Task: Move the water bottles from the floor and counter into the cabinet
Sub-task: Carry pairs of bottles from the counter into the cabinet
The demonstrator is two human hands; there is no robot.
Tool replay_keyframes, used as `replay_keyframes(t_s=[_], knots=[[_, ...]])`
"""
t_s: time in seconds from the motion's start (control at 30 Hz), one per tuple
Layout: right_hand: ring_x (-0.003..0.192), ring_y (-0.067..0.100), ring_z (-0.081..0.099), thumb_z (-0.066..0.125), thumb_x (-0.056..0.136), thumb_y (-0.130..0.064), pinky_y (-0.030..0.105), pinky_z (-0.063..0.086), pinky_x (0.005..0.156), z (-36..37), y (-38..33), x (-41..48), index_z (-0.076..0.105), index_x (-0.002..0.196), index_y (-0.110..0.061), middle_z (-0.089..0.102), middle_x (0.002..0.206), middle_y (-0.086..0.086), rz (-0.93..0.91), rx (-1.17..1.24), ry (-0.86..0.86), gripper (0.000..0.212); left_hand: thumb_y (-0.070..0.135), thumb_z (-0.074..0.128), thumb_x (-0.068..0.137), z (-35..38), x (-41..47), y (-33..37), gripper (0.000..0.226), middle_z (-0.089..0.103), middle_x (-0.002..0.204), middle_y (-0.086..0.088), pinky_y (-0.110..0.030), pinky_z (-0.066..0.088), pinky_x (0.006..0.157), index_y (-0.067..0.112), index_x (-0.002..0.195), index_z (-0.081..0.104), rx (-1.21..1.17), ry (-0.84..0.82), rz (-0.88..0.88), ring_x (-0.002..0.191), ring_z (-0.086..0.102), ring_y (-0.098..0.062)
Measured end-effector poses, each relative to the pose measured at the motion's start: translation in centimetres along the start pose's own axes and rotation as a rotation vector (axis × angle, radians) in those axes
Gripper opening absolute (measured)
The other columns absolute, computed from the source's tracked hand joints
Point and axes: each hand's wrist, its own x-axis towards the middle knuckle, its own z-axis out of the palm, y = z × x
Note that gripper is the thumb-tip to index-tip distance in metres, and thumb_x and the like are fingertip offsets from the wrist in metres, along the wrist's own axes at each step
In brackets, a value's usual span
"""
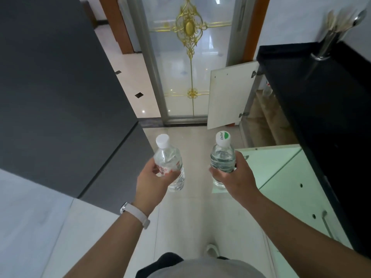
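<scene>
Gold-ornamented glass door (pixel 176 77); steel utensil holder (pixel 327 46)

Side by side above the floor (pixel 198 217): left bottle (pixel 168 161) in the left hand (pixel 154 177), right bottle (pixel 222 155) in the right hand (pixel 232 175). To the left, a tall panel (pixel 60 87); to the right, a counter (pixel 321 97) with a utensil holder (pixel 326 47) on its far end. Under the counter, an open cabinet (pixel 263 121), its cabinet door (pixel 226 97) swung out before a glass door (pixel 190 57) straight ahead.
</scene>
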Motion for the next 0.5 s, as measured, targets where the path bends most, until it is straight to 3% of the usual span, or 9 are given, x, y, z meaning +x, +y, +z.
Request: replay_keyframes(t_s=[0.23,0.5], knots=[[0.081,0.014,0.065,0.086,0.067,-0.041,0.042,0.057,0.076,2.1,-1.7,6.5,0.053,0.093,-0.031,0.064,0.089,-0.006,0.026,-0.003,0.025,0.044,0.023,0.09,0.076,0.7,8.1,0.1,0.045,0.076,0.104,0.01,-0.036,0.058,0.092,0.028,0.116,0.07,-0.023,-0.001,0.008,0.097,0.072,-0.01],[0.091,0.009,0.062,0.085,0.071,-0.039,0.034,0.053,0.082,7.3,-5.6,15.8,0.051,0.109,-0.032,0.063,0.1,-0.012,0.1,-0.055,0.095,0.052,0.021,0.089,0.077,0.2,22.2,-0.3,0.046,0.074,0.101,0.013,-0.025,0.055,0.083,0.025,0.118,0.069,-0.057,-0.102,0.048,0.093,0.069,-0.003]])
